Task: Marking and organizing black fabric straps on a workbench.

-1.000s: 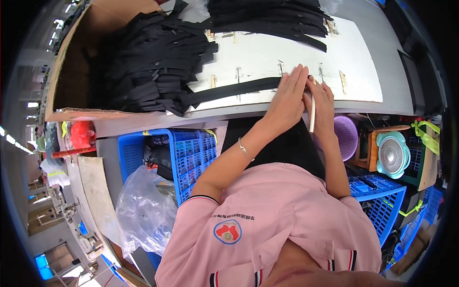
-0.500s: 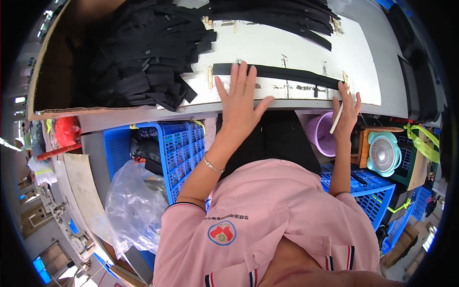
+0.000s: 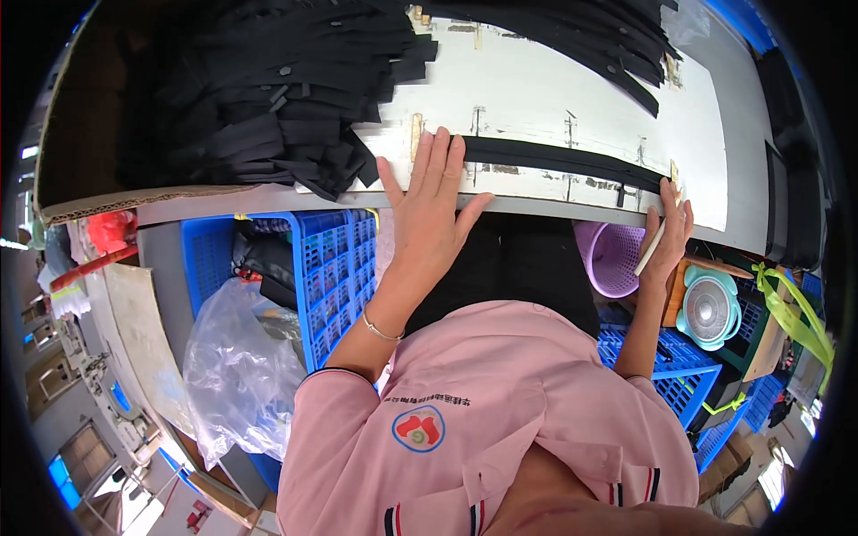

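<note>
A long black zipper (image 3: pixel 563 159) lies across a white marked board (image 3: pixel 527 89), with a small pull tab hanging from its near edge toward the right. My left hand (image 3: pixel 431 201) rests flat over the zipper's left end, fingers stretched out and thumb apart, hiding that end. At the right end, the fingertips of my right hand (image 3: pixel 663 237) touch the zipper. A thin white stick (image 3: pixel 651 250), pencil-like, is held among the right hand's fingers and points down toward me.
Black strips are heaped in a cardboard box (image 3: pixel 152 198) at left; more black strips (image 3: pixel 572 36) lie at the board's far side. Below the table edge are a blue crate (image 3: pixel 335 277), a plastic bag (image 3: pixel 241 375), a purple basket (image 3: pixel 612 263) and a small teal fan (image 3: pixel 709 308).
My left hand has slid left along the zipper and now covers its left end. My right hand stays at the right end with the white stick. The whole view has shifted slightly.
</note>
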A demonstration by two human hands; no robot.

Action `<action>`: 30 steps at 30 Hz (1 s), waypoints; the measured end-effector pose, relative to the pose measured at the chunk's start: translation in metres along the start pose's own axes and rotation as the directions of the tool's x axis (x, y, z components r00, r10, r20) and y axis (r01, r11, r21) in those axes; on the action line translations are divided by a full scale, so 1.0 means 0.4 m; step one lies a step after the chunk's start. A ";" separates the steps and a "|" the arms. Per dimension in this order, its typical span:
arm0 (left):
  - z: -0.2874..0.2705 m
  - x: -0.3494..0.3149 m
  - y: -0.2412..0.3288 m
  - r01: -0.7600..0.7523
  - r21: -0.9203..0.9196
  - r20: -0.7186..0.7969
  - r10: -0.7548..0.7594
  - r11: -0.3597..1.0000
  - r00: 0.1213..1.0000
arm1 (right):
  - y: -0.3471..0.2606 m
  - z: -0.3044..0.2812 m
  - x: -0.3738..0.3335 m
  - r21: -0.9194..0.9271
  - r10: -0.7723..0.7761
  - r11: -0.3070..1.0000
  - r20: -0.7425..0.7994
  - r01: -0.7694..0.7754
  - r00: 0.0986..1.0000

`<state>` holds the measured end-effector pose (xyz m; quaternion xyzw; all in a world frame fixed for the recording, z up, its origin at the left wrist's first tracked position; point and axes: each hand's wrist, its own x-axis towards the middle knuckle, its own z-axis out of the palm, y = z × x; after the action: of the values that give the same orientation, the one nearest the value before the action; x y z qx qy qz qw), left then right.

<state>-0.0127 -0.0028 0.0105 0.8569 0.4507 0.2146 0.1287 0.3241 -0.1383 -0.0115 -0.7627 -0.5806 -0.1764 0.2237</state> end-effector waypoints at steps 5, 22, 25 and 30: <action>-0.001 0.004 -0.002 0.016 -0.024 -0.003 -0.016 1.000 1.000 | -0.048 -0.027 0.040 0.013 0.083 0.996 0.042 -0.084 0.996; -0.001 0.009 0.004 0.047 -0.080 -0.003 -0.047 0.996 0.999 | -0.491 0.114 0.234 0.788 0.062 0.387 0.496 -0.478 0.866; 0.002 0.007 0.000 0.042 -0.066 -0.004 -0.043 0.997 0.999 | -0.491 0.121 0.227 0.802 0.024 0.432 0.447 -0.412 0.894; 0.002 0.009 0.001 0.049 -0.059 0.004 -0.049 0.997 0.999 | -0.501 0.131 0.227 0.847 -0.014 0.433 0.348 -0.308 0.937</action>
<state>-0.0102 0.0000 0.0110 0.8417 0.4648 0.2236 0.1600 0.1553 0.0087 0.0198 -0.5958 -0.5429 0.2949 0.5132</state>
